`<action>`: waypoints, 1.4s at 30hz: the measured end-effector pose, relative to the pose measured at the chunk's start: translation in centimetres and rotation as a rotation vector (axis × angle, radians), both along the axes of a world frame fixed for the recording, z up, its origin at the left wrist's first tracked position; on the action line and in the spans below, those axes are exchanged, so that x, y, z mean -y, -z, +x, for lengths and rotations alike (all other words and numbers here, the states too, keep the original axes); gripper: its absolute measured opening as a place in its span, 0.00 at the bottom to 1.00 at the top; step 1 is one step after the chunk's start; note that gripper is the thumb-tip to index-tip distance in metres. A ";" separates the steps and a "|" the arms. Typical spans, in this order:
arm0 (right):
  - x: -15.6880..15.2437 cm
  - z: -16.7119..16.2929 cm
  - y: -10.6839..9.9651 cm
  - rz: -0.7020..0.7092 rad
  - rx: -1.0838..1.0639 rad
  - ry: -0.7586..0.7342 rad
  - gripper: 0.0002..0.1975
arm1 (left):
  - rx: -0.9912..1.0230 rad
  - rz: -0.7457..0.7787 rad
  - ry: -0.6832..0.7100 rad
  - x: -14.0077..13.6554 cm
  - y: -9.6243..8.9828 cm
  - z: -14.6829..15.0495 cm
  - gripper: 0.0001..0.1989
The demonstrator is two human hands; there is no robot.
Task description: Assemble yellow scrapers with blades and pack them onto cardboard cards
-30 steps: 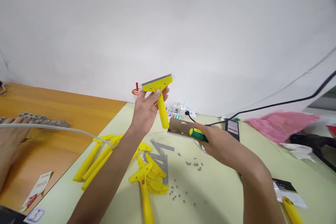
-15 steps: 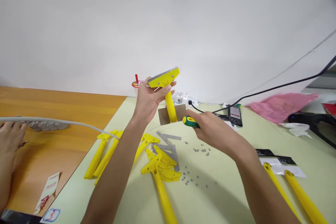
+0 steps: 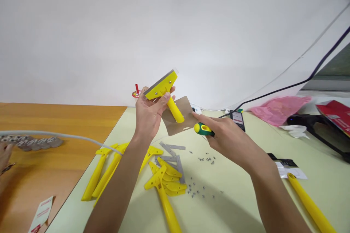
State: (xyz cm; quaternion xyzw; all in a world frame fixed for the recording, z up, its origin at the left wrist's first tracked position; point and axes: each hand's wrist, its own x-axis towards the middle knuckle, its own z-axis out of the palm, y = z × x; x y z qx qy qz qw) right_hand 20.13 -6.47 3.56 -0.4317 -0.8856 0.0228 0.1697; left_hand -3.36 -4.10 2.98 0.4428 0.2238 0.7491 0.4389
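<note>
The left hand (image 3: 150, 114) has its fingers closed around a yellow scraper (image 3: 164, 86), raised above the table (image 3: 232, 193), its blade edge tilted up to the right. The right hand (image 3: 226, 134) has its fingers wrapped about a green-and-yellow tool handle (image 3: 201, 129); its forefinger meets a brown card (image 3: 187, 107) behind the scraper's grip, though whether it pinches the card I cannot tell. Below lie grey blades (image 3: 178, 147), yellow plates (image 3: 173, 186) and small screws (image 3: 209, 159).

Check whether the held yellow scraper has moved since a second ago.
Yes. Judged against the red straw, the yellow scraper has tilted, its lower end swinging right and slightly up.
</note>
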 end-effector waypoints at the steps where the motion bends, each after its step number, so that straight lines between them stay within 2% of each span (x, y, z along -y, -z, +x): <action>1: 0.0 0.2 0.0 0.004 -0.012 -0.013 0.34 | -0.019 0.002 0.007 0.0 0.1 0.2 0.25; 4: 0.2 0.8 -0.3 0.007 -0.046 -0.027 0.32 | -0.140 -0.015 0.013 0.1 0.4 0.6 0.22; 9: 1.0 1.7 -0.9 0.067 -0.050 0.011 0.28 | -0.447 -0.037 -0.157 0.6 0.6 1.0 0.17; 13: 1.2 2.4 -1.2 0.078 -0.101 0.021 0.23 | -0.672 0.030 -0.241 0.9 0.4 0.9 0.12; 15: 1.2 2.6 -1.2 0.085 -0.152 0.040 0.19 | -0.689 0.033 -0.193 0.9 0.3 0.8 0.11; 18: 0.9 2.5 -1.0 0.132 -0.250 0.076 0.09 | -0.688 -0.046 -0.085 0.9 0.2 0.8 0.12; 20: 0.5 2.2 -0.7 0.170 -0.359 0.086 0.05 | -0.659 -0.070 -0.094 1.0 0.1 0.9 0.11; 22: -0.1 1.7 -0.3 0.179 -0.486 0.107 0.09 | -0.567 -0.052 -0.130 1.2 -0.2 1.1 0.11; 24: -0.9 1.2 0.0 0.113 -0.603 0.120 0.20 | -0.479 -0.037 -0.144 1.5 -0.5 1.2 0.12; 27: -2.3 0.5 0.7 -0.106 -0.707 0.006 0.30 | -0.429 -0.022 -0.164 1.8 -0.8 1.4 0.13; 30: -3.6 0.2 1.7 -0.261 -0.692 -0.150 0.22 | -0.451 0.021 -0.175 1.8 -0.7 1.4 0.13; 35: -4.1 0.4 2.5 -0.416 -0.572 -0.260 0.16 | -0.527 0.095 -0.123 1.9 -0.5 1.2 0.13; 38: -3.7 0.7 2.0 -0.392 -0.564 -0.392 0.15 | -0.559 0.140 -0.091 2.4 -0.6 0.7 0.14; 42: -3.3 1.1 1.4 -0.232 -0.533 -0.509 0.18 | -0.698 0.224 0.033 3.2 -1.1 -0.3 0.16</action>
